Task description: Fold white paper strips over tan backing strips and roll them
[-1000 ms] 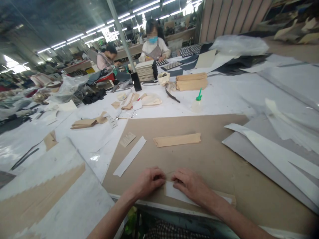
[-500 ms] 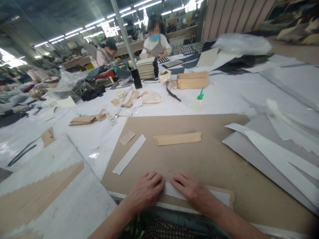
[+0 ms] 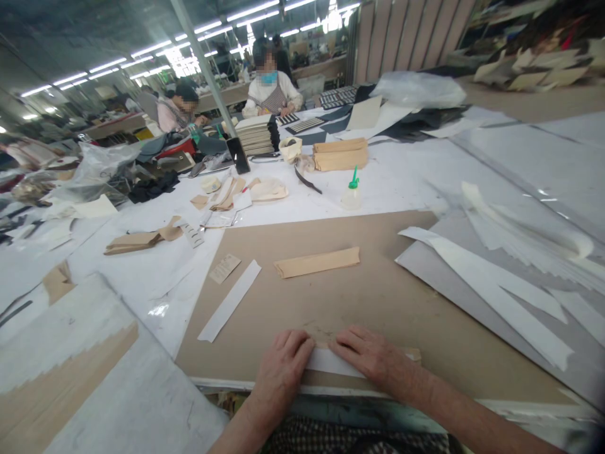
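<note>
Both my hands lie flat at the near edge of a brown cardboard mat (image 3: 378,296). My left hand (image 3: 283,366) rests palm down, fingers stretched out, on the left end of a white strip (image 3: 331,362) backed by tan material. My right hand (image 3: 373,356) presses on the same strip from the right, fingers extended and covering most of it. Further up the mat lie a tan folded strip (image 3: 316,261), a loose white strip (image 3: 229,301) and a small tan tag (image 3: 225,268).
A glue bottle with a green nozzle (image 3: 351,192) stands beyond the mat. White cut strips on grey sheet (image 3: 482,277) lie at right. A stack of tan pieces (image 3: 340,154) sits further back. Two people work at the far end of the table.
The view has shifted so everything sits further left. My left hand has flattened out from a curled pinch, and both hands stay on the white strip.
</note>
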`<action>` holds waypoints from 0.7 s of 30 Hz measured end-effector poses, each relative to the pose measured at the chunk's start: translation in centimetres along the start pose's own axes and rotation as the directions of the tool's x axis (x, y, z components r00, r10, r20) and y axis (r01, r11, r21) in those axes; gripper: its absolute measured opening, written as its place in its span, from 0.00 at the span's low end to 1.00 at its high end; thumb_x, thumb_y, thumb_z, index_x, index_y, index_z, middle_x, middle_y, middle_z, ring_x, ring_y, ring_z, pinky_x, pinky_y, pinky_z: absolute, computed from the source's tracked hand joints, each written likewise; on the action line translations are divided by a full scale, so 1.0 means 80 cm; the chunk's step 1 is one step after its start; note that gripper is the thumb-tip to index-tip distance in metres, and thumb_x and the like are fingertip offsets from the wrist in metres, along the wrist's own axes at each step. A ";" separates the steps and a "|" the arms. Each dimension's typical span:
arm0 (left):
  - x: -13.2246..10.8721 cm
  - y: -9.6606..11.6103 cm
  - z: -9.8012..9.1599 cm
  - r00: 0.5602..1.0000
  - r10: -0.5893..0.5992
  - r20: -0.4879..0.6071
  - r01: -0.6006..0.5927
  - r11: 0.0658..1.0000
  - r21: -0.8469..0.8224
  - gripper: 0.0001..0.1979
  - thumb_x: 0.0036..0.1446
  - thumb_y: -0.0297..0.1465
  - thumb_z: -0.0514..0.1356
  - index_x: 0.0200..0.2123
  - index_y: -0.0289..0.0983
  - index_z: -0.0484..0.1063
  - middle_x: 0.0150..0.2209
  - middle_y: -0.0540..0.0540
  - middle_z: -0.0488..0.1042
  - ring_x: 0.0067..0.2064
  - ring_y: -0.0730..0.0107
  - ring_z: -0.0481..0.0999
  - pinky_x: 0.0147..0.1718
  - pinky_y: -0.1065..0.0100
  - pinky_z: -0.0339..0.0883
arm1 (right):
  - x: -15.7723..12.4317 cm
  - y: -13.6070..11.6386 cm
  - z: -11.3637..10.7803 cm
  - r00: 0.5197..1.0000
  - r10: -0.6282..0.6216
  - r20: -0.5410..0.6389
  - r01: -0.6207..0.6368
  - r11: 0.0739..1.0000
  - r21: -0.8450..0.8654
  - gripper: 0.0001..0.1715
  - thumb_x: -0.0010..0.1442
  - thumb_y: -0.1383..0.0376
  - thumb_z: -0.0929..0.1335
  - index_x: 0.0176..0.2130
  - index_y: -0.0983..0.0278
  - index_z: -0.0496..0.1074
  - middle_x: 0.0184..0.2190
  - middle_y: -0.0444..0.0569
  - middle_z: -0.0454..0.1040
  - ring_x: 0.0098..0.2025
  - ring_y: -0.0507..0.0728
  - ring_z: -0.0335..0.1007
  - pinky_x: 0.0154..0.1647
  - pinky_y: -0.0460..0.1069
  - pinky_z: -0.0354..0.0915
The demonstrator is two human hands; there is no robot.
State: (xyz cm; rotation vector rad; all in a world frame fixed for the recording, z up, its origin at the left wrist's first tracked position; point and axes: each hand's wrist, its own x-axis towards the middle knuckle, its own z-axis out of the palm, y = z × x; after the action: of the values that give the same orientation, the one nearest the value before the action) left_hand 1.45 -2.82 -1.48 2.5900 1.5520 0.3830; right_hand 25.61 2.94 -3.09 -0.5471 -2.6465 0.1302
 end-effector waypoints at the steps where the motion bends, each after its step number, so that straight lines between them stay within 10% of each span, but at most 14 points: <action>1: 0.000 0.002 -0.001 0.999 0.011 0.031 -0.011 1.000 -0.003 0.10 0.67 0.27 0.56 0.50 0.37 0.69 0.47 0.44 0.72 0.47 0.62 0.69 0.45 0.62 0.70 | -0.003 0.001 -0.002 1.000 0.005 0.007 -0.005 1.000 -0.003 0.15 0.72 0.70 0.59 0.50 0.69 0.72 0.38 0.53 0.74 0.39 0.57 0.68 0.41 0.52 0.70; 7: 0.003 0.020 0.000 0.993 -0.013 0.119 -0.004 0.990 0.141 0.03 0.64 0.26 0.59 0.39 0.38 0.72 0.45 0.45 0.73 0.46 0.61 0.71 0.40 0.64 0.73 | -0.021 0.001 -0.016 0.999 0.035 0.017 -0.035 0.999 -0.019 0.15 0.70 0.72 0.60 0.52 0.69 0.71 0.39 0.53 0.74 0.41 0.57 0.69 0.43 0.52 0.70; 12: 0.004 0.036 0.001 0.991 -0.006 0.136 -0.033 0.959 0.283 0.26 0.63 0.25 0.60 0.63 0.40 0.61 0.48 0.43 0.73 0.46 0.56 0.72 0.41 0.59 0.74 | -0.029 0.000 -0.023 0.998 0.052 0.023 -0.051 0.998 -0.044 0.14 0.70 0.72 0.60 0.51 0.69 0.71 0.39 0.52 0.74 0.40 0.57 0.69 0.42 0.51 0.69; 21: 0.017 0.053 0.015 0.993 0.061 0.103 -0.080 0.979 0.188 0.20 0.67 0.26 0.54 0.61 0.35 0.63 0.51 0.40 0.73 0.51 0.56 0.71 0.49 0.58 0.72 | -0.058 0.002 -0.044 0.993 0.108 0.037 -0.106 0.993 -0.055 0.14 0.68 0.74 0.61 0.50 0.68 0.72 0.39 0.51 0.74 0.41 0.57 0.68 0.44 0.52 0.69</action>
State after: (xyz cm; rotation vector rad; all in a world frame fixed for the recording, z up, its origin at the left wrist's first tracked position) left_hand 5.96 -3.59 -1.49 2.7666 1.5380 0.1157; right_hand 31.04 1.22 -1.77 -0.7115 -2.6660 0.1045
